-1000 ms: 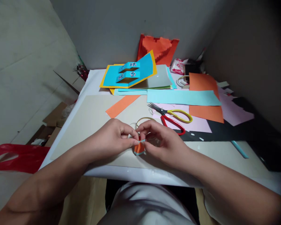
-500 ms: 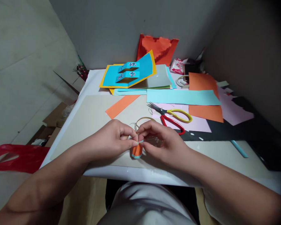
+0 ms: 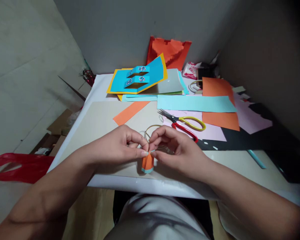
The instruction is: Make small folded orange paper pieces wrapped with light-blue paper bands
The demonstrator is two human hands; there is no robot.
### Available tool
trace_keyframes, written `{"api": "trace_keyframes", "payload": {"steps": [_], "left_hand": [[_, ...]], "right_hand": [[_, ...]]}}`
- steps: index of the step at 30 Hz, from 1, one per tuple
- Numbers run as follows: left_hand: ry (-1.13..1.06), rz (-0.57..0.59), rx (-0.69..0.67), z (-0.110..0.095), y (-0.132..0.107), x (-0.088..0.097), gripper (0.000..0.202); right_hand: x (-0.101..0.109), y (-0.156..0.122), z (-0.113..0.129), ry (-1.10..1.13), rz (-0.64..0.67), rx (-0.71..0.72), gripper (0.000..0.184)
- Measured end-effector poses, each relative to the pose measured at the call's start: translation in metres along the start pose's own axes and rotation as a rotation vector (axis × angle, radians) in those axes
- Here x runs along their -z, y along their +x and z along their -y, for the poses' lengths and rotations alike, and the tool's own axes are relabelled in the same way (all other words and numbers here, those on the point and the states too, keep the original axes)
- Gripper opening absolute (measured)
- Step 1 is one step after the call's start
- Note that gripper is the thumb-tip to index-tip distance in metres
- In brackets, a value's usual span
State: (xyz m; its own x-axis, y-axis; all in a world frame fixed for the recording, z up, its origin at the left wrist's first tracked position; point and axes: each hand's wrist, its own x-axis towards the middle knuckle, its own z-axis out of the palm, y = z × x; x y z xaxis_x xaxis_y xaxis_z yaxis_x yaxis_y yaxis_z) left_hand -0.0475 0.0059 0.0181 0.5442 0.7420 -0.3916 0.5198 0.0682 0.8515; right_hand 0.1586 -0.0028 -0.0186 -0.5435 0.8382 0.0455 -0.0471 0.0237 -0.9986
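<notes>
A small folded strip of orange paper (image 3: 147, 162) with light blue edges hangs between my two hands, near the table's front. My left hand (image 3: 122, 143) pinches its upper left corner between thumb and fingers. On the other side, my right hand (image 3: 176, 148) pinches the upper right corner the same way. Pleat lines run down the piece. Just behind the fingers lies a roll of tape (image 3: 153, 126), partly hidden by them. Scissors (image 3: 181, 123) with one yellow and one red handle rest beyond my right hand, blades pointing left.
An orange strip (image 3: 131, 112) lies on the grey board. Behind it are a light blue strip (image 3: 195, 103), an orange sheet (image 3: 217, 88) and a blue and yellow pop-up card (image 3: 150, 71). A red card (image 3: 170, 51) leans on the wall. A red bag (image 3: 22, 166) hangs at left.
The orange folded paper has come slightly lower and toward me, and its pleats face the camera more fully. Both hands keep their pinch on its top edge.
</notes>
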Motion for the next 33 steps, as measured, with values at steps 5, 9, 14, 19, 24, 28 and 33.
{"api": "trace_keyframes", "payload": {"steps": [5, 9, 14, 19, 24, 28, 33], "left_hand": [[-0.031, 0.023, -0.033, -0.004, 0.003, 0.003, 0.012], [-0.008, 0.063, -0.057, -0.003, 0.003, 0.006, 0.015], [0.016, 0.08, -0.068, 0.0, 0.002, 0.007, 0.019], [0.021, 0.094, -0.089, 0.0, 0.001, 0.009, 0.019], [0.016, 0.079, -0.108, 0.002, 0.002, 0.009, 0.02], [0.019, -0.027, -0.059, 0.004, 0.004, 0.002, 0.024], [-0.023, -0.01, 0.056, 0.004, 0.006, -0.006, 0.024]], "right_hand": [[0.001, -0.001, 0.001, 0.057, 0.034, -0.032, 0.024], [0.002, -0.002, 0.001, 0.051, 0.052, -0.031, 0.021], [0.003, -0.003, 0.0, 0.091, 0.073, -0.038, 0.021], [0.003, -0.002, 0.0, 0.134, 0.08, -0.066, 0.023], [0.002, -0.002, -0.001, 0.147, 0.077, -0.057, 0.022], [0.002, -0.001, 0.0, 0.058, 0.011, -0.03, 0.022], [0.0, 0.0, -0.001, -0.029, -0.047, -0.023, 0.022]]}}
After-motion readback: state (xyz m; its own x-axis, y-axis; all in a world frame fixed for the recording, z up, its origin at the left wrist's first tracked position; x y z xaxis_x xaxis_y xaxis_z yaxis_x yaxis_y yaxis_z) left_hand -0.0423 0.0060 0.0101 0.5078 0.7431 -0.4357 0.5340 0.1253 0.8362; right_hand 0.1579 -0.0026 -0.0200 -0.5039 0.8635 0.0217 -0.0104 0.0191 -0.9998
